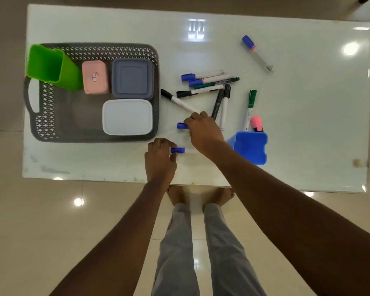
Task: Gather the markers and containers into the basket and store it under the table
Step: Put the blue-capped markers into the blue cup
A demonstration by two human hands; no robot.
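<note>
An indoor room, most likely in a home. The person stands barefoot, feet [220, 195] at 6 o'clock under the table's edge, on glossy cream floor tiles [51, 210] that mirror round ceiling lights. The white glass-topped table [297, 135] carries a bright barred reflection [197, 28] at 12 o'clock. Household storage sits on it: a grey perforated plastic basket [43, 124] at 9 o'clock holding lidded plastic boxes [127, 117], and loose whiteboard markers [203, 90] near the centre.

Showing only in part

Hiding a marker [182, 125] under the right hand [205, 133], baring only its blue end; washing out a second marker [177, 150] along the barrel beside the left hand [160, 161].
</note>
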